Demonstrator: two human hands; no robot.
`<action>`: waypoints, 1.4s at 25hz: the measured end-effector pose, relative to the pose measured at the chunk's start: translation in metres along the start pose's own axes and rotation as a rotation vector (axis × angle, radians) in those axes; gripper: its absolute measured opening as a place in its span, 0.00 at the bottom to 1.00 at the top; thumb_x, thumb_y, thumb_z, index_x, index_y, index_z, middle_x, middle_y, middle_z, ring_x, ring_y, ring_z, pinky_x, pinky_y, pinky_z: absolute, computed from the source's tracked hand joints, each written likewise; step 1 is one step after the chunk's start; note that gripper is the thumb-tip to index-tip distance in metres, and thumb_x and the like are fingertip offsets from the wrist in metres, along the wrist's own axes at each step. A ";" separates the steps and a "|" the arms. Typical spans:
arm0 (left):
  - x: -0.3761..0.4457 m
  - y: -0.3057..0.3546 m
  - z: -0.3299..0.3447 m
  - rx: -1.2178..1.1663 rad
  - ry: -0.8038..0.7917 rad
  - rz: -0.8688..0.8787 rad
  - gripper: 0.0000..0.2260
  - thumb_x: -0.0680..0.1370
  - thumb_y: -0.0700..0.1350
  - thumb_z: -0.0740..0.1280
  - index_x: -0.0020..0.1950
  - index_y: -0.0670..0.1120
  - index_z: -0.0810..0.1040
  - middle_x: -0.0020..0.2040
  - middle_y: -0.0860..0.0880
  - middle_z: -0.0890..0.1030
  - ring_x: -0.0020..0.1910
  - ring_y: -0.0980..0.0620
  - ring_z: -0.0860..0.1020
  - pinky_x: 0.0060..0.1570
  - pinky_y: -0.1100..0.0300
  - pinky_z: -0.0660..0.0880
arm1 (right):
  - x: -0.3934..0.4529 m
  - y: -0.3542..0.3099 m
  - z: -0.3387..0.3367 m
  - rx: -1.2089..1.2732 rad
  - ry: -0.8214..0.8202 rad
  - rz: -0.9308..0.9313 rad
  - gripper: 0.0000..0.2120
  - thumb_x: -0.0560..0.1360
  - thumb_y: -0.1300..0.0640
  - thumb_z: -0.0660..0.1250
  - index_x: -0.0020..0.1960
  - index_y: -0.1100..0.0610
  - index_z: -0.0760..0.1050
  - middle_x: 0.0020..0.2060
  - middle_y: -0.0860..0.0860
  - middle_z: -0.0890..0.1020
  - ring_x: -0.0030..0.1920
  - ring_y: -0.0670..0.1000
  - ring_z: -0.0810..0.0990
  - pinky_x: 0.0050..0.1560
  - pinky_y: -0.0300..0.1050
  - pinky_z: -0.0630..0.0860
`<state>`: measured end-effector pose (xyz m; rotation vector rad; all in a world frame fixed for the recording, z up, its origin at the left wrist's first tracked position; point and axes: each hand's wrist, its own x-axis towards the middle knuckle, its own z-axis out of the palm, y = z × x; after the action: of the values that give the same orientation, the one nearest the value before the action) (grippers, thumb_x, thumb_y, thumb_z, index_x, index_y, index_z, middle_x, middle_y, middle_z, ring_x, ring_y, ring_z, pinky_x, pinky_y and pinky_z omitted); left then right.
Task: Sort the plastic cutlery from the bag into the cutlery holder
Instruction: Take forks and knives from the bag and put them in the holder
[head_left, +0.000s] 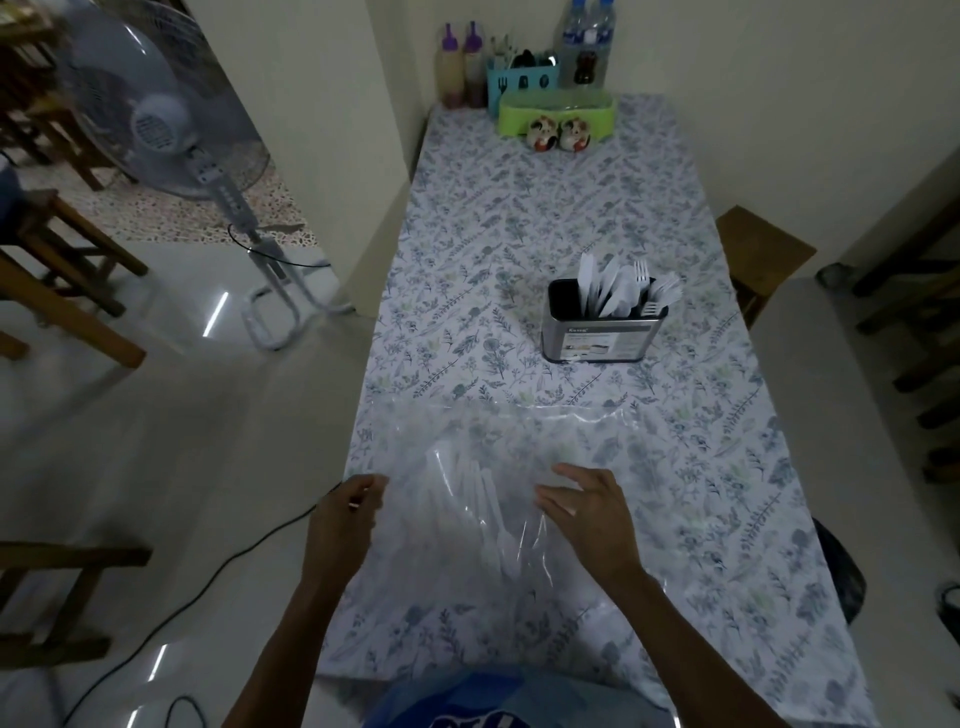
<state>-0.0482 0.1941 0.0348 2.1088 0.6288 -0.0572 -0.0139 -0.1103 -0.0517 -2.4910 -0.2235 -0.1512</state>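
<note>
A clear plastic bag (498, 452) lies on the near part of the table, with several white plastic cutlery pieces (488, 514) showing through it. My left hand (345, 525) pinches the bag's left edge at the table's side. My right hand (589, 512) rests on the bag's right part, fingers spread and curled over the plastic. Farther back, right of centre, stands the steel cutlery holder (602, 332) with white knives, spoons and forks upright in its right-hand compartments; its left compartment looks dark.
The table (519, 218) wears a leaf-print cloth. At its far end stand sauce bottles (462, 67), a blue caddy (519, 78), a green box (556, 111), two small figurines and water bottles. A pedestal fan (171, 119) stands left; wooden stools flank both sides.
</note>
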 end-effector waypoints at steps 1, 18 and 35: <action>0.000 0.008 -0.003 0.017 0.002 0.023 0.06 0.82 0.48 0.67 0.50 0.53 0.84 0.36 0.52 0.82 0.31 0.53 0.76 0.35 0.56 0.75 | -0.001 0.000 0.003 0.018 -0.015 0.018 0.09 0.69 0.50 0.78 0.49 0.47 0.87 0.56 0.45 0.84 0.55 0.51 0.78 0.54 0.50 0.80; -0.018 0.096 -0.030 0.256 -0.043 0.263 0.09 0.82 0.48 0.67 0.57 0.50 0.85 0.46 0.51 0.84 0.36 0.59 0.78 0.39 0.65 0.71 | -0.013 -0.027 -0.014 -0.117 -0.127 0.029 0.05 0.75 0.51 0.73 0.49 0.50 0.85 0.41 0.46 0.86 0.41 0.50 0.81 0.44 0.49 0.79; -0.037 0.137 -0.055 0.203 0.038 0.304 0.08 0.81 0.48 0.68 0.57 0.53 0.85 0.47 0.56 0.84 0.41 0.61 0.80 0.42 0.71 0.70 | -0.018 -0.059 -0.056 -0.026 0.005 0.111 0.04 0.73 0.55 0.75 0.44 0.49 0.80 0.37 0.44 0.83 0.37 0.47 0.77 0.40 0.45 0.77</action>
<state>-0.0284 0.1588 0.1819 2.3850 0.3289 0.0928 -0.0457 -0.0996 0.0242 -2.5215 -0.0819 -0.1150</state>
